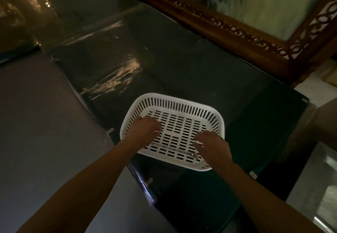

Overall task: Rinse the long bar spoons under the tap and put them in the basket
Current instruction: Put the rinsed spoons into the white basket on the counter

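Note:
A white slotted plastic basket (175, 103) sits on the dark counter. One long metal bar spoon (173, 149) lies flat on the basket floor along its near side. My left hand (145, 131) hovers over the basket's left part with its fingers loosely bent, and the spoon's left end runs under its palm. Over the right near corner, my right hand (213, 148) is also loosely bent, just above the spoon's right end. Neither hand visibly grips the spoon. The tap is out of view.
The dark glossy counter (182, 65) stretches away to the upper left with wet reflections. A carved wooden frame (237, 30) runs along the back right. A grey surface (36, 114) lies to the left and a pale ledge (317, 187) to the right. The light is dim.

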Demonstrator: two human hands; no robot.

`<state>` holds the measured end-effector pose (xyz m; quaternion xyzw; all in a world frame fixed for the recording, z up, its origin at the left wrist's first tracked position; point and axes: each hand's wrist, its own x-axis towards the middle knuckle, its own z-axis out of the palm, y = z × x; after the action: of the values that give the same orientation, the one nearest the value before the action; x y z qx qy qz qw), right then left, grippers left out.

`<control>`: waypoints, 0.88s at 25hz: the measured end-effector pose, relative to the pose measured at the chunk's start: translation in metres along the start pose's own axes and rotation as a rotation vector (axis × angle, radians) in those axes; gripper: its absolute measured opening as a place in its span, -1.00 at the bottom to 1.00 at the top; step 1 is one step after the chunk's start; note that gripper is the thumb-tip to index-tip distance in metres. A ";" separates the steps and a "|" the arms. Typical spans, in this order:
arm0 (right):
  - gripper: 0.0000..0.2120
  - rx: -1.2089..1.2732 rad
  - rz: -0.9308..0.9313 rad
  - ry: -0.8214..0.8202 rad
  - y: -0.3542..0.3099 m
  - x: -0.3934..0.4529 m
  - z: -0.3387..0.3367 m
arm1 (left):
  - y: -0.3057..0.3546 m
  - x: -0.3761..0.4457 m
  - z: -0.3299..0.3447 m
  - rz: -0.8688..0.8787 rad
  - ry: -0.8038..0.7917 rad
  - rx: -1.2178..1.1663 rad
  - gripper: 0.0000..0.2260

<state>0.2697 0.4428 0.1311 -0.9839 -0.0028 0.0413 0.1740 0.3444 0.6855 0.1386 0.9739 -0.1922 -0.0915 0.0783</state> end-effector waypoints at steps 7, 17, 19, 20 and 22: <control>-0.69 -0.130 0.039 0.342 0.058 -0.070 -0.105 | 0.125 -0.002 -0.055 0.248 0.259 -0.058 -0.80; -0.72 -0.277 0.304 0.645 0.192 -0.267 -0.237 | 0.373 -0.036 -0.088 0.655 0.452 -0.170 -0.79; -0.72 -0.290 0.377 0.645 0.217 -0.316 -0.257 | 0.426 -0.047 -0.085 0.729 0.468 -0.187 -0.79; -0.71 -0.291 0.411 0.656 0.229 -0.340 -0.265 | 0.452 -0.054 -0.083 0.765 0.467 -0.195 -0.78; -0.70 -0.281 0.482 0.691 0.254 -0.393 -0.280 | 0.508 -0.074 -0.077 0.834 0.461 -0.212 -0.78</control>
<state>-0.1007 0.1003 0.3380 -0.9266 0.2793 -0.2515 0.0148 0.1102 0.2588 0.3196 0.7955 -0.5331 0.1468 0.2477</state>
